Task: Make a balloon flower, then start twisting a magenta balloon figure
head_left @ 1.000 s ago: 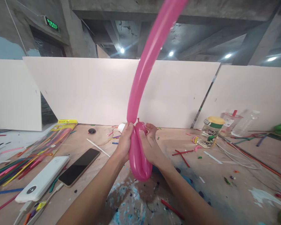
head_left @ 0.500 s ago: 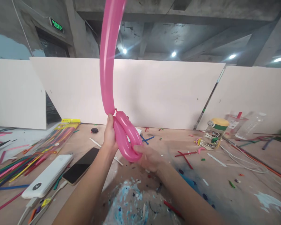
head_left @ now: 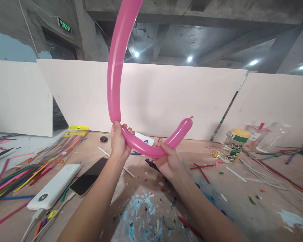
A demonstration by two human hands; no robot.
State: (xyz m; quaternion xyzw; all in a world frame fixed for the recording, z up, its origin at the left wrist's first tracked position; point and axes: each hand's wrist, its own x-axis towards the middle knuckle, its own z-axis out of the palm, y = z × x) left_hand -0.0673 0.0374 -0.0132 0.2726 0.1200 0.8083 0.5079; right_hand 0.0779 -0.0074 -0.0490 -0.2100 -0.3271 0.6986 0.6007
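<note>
A long pink modelling balloon [head_left: 116, 67] rises from my hands up past the top of the picture. My left hand [head_left: 118, 143] is closed round it at a bend. From there a shorter stretch runs right and ends in a knotted tip [head_left: 188, 122] pointing up. My right hand [head_left: 168, 161] grips the low middle of that stretch from below. Both hands hover above a paint-stained wooden table [head_left: 242, 201].
A white power bank [head_left: 54, 191] and a dark phone [head_left: 89, 176] lie at the left, beside a packet of uninflated balloons [head_left: 27, 168]. At the right stand a jar with a yellow lid [head_left: 233, 143], plastic cups [head_left: 255, 134] and cables. White boards [head_left: 204, 101] wall off the back.
The short folded loop of balloon between my hands has been unfolded; its knotted end now sticks out to the right. My right hand moved right along it, and the long part swung left.
</note>
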